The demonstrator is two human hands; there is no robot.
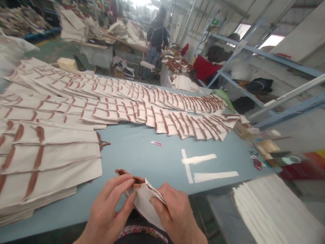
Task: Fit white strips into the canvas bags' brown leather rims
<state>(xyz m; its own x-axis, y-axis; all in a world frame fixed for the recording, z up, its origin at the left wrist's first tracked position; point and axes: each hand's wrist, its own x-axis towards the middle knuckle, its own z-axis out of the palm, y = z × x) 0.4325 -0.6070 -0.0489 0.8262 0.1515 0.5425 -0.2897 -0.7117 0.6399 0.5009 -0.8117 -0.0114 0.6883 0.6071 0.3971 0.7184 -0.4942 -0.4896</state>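
Note:
Between my two hands is a cream fabric piece [146,202] with brown trim along its upper edge, held above the table's near edge. My left hand [111,206] grips the trimmed side between thumb and fingers. On the other side, my right hand [175,210] pinches the cream cloth with its thumb on top. The lower part of the piece hangs toward my body. To the left lies a stack of cream panels with brown strips [63,152]. A small pink thread snipper [156,143] rests on the tabletop beyond my hands.
Overlapping rows of cream and brown panels [122,110] run across the blue-grey table [132,145]. White tape strips [198,159] are on its right part. A pile of white sheets [269,206] stands at lower right, blue shelving [228,78] behind. Another person [156,37] stands farther back.

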